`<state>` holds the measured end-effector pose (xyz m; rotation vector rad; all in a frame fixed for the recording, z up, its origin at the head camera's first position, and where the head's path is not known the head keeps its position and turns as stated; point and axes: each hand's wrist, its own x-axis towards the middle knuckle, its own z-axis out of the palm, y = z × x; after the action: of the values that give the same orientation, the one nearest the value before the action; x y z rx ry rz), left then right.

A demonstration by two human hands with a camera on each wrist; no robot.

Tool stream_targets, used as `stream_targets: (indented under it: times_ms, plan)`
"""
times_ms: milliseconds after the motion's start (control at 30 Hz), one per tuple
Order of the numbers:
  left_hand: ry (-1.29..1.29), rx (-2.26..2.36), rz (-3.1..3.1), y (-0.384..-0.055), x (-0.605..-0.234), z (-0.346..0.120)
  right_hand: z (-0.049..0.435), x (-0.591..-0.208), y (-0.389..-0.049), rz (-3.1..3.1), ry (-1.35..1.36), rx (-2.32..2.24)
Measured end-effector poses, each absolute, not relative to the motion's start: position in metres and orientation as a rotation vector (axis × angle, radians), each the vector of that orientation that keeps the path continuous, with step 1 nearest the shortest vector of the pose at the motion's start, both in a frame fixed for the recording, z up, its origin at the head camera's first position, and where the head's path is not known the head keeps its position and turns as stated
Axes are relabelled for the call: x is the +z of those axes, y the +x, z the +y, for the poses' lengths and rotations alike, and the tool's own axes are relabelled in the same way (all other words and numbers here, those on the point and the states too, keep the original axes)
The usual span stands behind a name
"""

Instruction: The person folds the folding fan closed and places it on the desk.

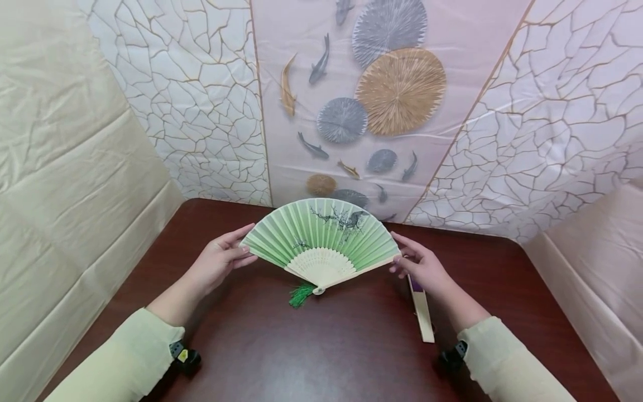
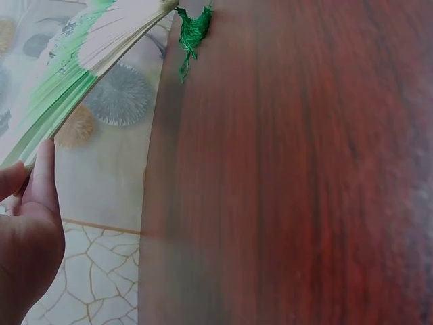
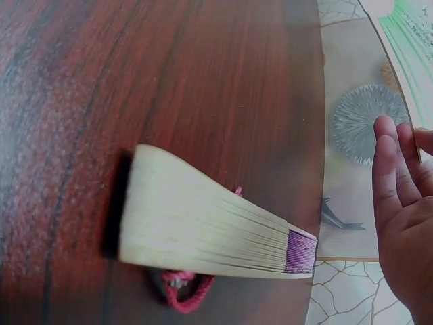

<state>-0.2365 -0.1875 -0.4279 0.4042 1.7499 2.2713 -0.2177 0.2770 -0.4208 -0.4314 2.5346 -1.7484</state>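
- Behind and around the table hangs the patterned backdrop [image 1: 562, 117], its pink middle panel printed with fish and round ribbed discs, bordered by white cloth with gold crackle lines.
- Before it, the dark red-brown table [image 1: 311, 352], with a wood grain visible in both wrist views.
- Green fan [image 1: 281, 231], spread wide and raised off the tabletop, midway between the two hands. Its arc faces the backdrop, its pivot faces the person; dark printed branches cross the pleats above pale ribs.
- Left hand [image 1: 221, 259], at the fan's left outer corner: thumb in front and fingers behind, pinching the edge. The fan extends from these fingertips toward the other hand.
- Right hand [image 1: 423, 269], at the opposite corner: thumb and fingertips pinch the end of the outer rib, so the fan lies inward of the palm.
- Folded fan [image 1: 423, 315], lying closed on the table just beside the right hand and apart from it; its purple end points toward the backdrop, its pale end toward the person.
- Green tassel [image 1: 300, 295], hanging from the pivot, well apart from both hands.
- Red cord [image 3: 188, 295], looped beside the folded fan, seen from the right wrist.
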Motion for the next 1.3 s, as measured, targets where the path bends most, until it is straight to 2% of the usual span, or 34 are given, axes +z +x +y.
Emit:
stream_targets:
  times_ms: [667, 1300]
  plan:
    - [0.414, 2.178, 1.782, -0.237, -0.423, -0.171, 0.268, -0.415, -0.220, 2.634, -0.457, -1.829]
    - [0.416, 2.184, 1.777, -0.236, -0.419, -0.161, 0.233, -0.404, -0.218, 2.409, -0.255, -2.161]
